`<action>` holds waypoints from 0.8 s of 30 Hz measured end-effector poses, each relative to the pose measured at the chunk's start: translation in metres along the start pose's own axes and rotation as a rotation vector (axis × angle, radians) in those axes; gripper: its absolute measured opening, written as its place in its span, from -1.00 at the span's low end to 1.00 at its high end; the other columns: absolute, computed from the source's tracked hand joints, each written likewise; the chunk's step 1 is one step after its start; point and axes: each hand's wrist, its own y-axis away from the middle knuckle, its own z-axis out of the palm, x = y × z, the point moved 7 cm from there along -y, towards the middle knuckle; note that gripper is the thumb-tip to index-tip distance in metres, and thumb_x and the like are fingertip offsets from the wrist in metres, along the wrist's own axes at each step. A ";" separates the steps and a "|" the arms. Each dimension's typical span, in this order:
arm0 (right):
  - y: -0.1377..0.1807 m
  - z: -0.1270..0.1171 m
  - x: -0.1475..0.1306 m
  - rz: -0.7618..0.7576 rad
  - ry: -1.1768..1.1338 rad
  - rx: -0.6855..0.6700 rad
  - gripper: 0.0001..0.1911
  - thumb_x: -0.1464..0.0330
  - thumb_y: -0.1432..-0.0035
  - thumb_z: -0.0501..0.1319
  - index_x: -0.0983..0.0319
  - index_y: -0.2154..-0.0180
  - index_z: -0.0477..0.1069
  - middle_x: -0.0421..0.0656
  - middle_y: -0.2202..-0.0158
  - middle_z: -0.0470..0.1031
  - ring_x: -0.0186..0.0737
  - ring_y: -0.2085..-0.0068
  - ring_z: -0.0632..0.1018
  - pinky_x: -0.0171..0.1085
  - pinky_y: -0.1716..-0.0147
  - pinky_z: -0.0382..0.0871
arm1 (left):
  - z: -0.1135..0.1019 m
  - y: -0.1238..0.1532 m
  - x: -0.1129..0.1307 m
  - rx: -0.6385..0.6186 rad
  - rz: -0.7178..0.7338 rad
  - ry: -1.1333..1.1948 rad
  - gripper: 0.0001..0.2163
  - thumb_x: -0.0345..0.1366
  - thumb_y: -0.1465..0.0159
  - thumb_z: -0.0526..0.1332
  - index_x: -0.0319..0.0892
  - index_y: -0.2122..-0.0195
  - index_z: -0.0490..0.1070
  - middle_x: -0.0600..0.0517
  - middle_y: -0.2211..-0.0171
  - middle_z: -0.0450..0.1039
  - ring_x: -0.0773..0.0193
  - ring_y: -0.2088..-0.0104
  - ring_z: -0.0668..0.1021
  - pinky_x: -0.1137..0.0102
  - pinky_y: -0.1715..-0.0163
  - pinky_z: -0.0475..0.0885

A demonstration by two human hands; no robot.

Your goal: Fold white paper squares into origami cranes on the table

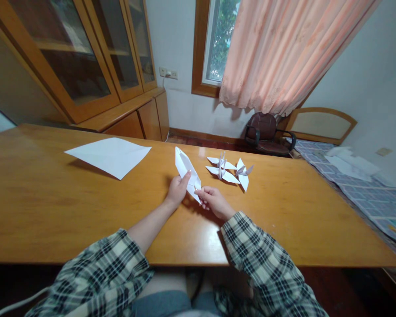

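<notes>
A piece of white paper folded into a long, pointed shape [187,169] is held up just above the table, tilted with its far tip to the left. My left hand [178,190] grips its left edge, thumb lying on top of the paper. At the near right end, my right hand [215,201] pinches the paper between thumb and fingers. Just to the right stand folded paper cranes [221,171], two of them close together with wings spread. Another paper crane [243,174] sits beside them. On the left lies a flat white sheet of paper [110,155].
The wooden table [284,220] stretches across the view, its front edge near my lap. Behind it are a glass-door cabinet [119,101], a window with a pink curtain [277,48] and a brown armchair [267,132]. A bed [356,171] stands at the right.
</notes>
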 end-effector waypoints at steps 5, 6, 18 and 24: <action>0.002 0.010 0.003 0.060 -0.131 -0.110 -0.46 -0.11 0.08 0.29 0.24 0.48 0.29 -0.30 0.63 0.36 -0.47 0.66 0.30 -0.42 0.70 0.00 | -0.004 -0.004 0.000 0.055 0.013 0.080 -0.51 0.15 -0.08 0.22 -0.23 0.63 0.30 0.10 0.69 0.30 0.40 0.64 0.33 0.50 0.63 0.20; 0.002 0.011 0.003 0.058 -0.145 -0.118 -0.46 -0.11 0.08 0.30 0.24 0.48 0.29 -0.30 0.63 0.36 -0.47 0.66 0.30 -0.42 0.70 0.00 | -0.005 -0.004 0.000 0.064 0.015 0.093 -0.51 0.15 -0.08 0.23 -0.23 0.63 0.30 0.10 0.69 0.29 0.41 0.64 0.33 0.50 0.63 0.20; 0.001 0.007 0.001 0.020 -0.083 -0.082 -0.50 -0.04 0.07 0.32 0.21 0.50 0.21 -0.38 0.67 0.23 -0.49 0.67 0.23 -0.42 0.68 -0.07 | -0.008 -0.005 -0.004 0.087 0.047 0.072 -0.52 0.13 -0.14 0.19 -0.21 0.63 0.26 0.14 0.71 0.21 0.42 0.65 0.27 0.49 0.64 0.14; 0.000 0.001 0.001 -0.029 -0.016 -0.022 -0.55 0.01 0.00 0.30 0.22 0.50 0.23 -0.36 0.67 0.28 -0.48 0.67 0.27 -0.43 0.66 -0.01 | -0.009 -0.005 -0.004 0.102 0.046 0.063 -0.53 0.13 -0.15 0.18 -0.21 0.62 0.27 0.13 0.70 0.21 0.40 0.64 0.28 0.49 0.63 0.14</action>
